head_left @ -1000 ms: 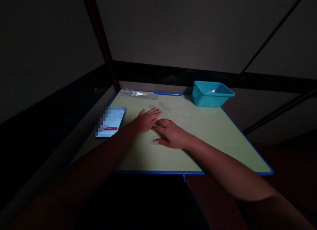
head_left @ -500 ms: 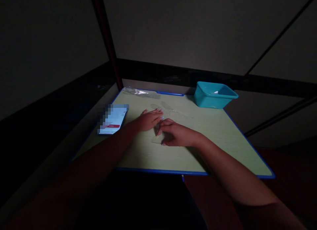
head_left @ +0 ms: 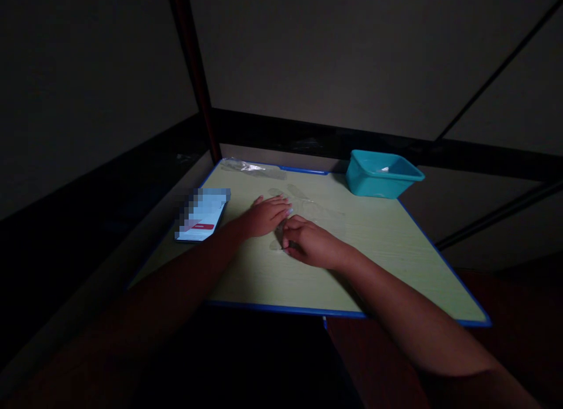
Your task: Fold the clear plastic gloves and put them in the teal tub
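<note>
A thin, clear plastic glove (head_left: 323,208) lies spread on the pale table, its finger shapes pointing away and to the left. My left hand (head_left: 269,216) rests flat on the plastic with its fingers stretched to the right. Just to the right and nearer to me, my right hand (head_left: 311,242) has its fingers curled and its thumb and fingertips pinched together on the near part of the clear glove. The hands are close together, and part of the plastic is hidden under them.
A phone (head_left: 203,215) with a lit screen lies at the left table edge. Crumpled clear plastic (head_left: 253,169) is at the back left. A turquoise basket (head_left: 379,183) stands at the back right corner. The table (head_left: 281,280) has a blue rim.
My right thumb and fingers, apart before, have closed together on the near part of the plastic. My left hand has stayed flat. The whole view has shifted slightly.
</note>
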{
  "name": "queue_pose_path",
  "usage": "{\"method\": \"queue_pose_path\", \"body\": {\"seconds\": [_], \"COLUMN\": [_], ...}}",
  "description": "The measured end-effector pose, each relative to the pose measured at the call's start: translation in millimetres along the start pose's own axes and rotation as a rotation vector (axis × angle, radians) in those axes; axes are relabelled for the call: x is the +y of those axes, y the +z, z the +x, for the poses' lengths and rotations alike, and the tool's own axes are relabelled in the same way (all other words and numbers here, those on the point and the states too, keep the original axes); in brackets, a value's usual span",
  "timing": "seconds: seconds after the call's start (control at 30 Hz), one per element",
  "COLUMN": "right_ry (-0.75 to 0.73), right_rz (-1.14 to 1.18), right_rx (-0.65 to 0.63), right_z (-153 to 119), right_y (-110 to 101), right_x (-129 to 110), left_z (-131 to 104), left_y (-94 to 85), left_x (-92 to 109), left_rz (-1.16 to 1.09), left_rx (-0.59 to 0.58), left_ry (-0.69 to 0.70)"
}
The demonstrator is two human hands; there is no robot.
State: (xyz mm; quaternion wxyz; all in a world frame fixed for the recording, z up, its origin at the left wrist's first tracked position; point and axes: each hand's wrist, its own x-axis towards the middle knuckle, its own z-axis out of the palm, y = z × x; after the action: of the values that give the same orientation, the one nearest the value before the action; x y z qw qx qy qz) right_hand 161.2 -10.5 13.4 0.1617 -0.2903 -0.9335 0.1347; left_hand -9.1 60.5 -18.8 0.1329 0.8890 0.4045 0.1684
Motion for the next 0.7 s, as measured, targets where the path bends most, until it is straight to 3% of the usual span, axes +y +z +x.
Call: {"method": "queue_pose_path", "body": {"seconds": [0.17,0.27,0.5,0.7], "right_ry": [0.007,-0.006,0.157,0.328], "right_rz": [0.068,0.142,0.363,0.596], "right_rx": [0.01,0.041,0.16,0.185], "right_z": [0,-1,-6,-10], "right_y": [1,-3,-15,-12], "right_x": [6,14,40,56], "left_z": [2,2,-1,-1], "left_y": [-6.5,-9.2,-13.3,-13.5], "left_x": [-1,0,5,-2], "left_rz": [-0.116,-0.181,-0.299,-0.327], "left_rx": [0.286,0.343,0.201,0.057], "left_ry": [0.194,0.229,0.272,0.315]}}
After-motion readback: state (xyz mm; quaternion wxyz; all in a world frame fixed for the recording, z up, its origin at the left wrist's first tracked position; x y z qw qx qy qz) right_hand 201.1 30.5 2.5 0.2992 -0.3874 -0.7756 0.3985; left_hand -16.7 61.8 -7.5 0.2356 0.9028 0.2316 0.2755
